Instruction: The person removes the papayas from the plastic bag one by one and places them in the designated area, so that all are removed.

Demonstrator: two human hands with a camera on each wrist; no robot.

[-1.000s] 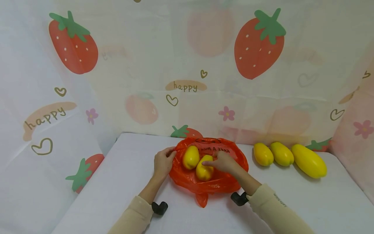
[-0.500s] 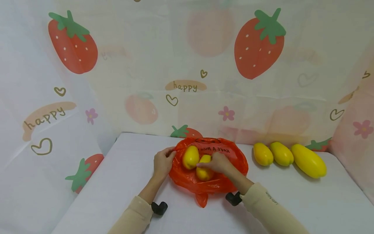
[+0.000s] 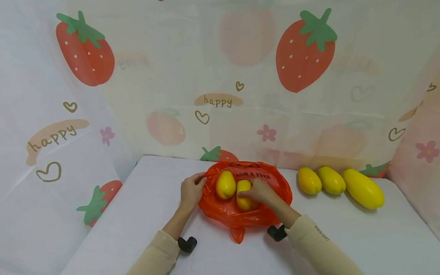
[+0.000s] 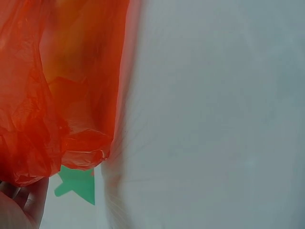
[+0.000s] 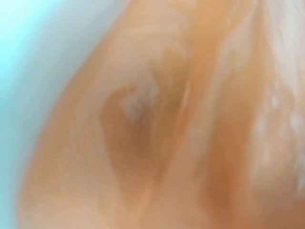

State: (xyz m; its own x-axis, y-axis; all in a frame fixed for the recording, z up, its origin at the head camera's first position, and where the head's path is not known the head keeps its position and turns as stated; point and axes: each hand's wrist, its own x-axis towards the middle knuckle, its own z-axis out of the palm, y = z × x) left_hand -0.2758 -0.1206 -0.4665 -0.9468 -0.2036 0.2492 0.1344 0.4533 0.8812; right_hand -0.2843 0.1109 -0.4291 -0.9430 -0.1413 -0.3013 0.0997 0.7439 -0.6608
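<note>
An open red plastic bag (image 3: 237,218) lies on the white table with its mouth upward. Two yellow mangoes sit in it: a left mango (image 3: 225,185) and a right mango (image 3: 245,202). My left hand (image 3: 191,191) pinches the bag's left rim between thumb and fingers; in the left wrist view its fingers (image 4: 35,198) are at the bag's edge. Inside the bag, my right hand (image 3: 262,191) grips the right mango, with the thumb across its front. Its other fingers are mostly hidden. The right wrist view is blurred by close orange film.
Two yellow-orange mangoes, a left one (image 3: 309,181) and a middle one (image 3: 331,180), lie at the back right beside a larger, longer yellow fruit (image 3: 363,189). A strawberry-printed cloth wall (image 3: 261,114) stands behind the table.
My right hand reached left over the right mango and closed on it, then shifted slightly right with it. A gap now shows between the two bagged mangoes. My left hand stays put.
</note>
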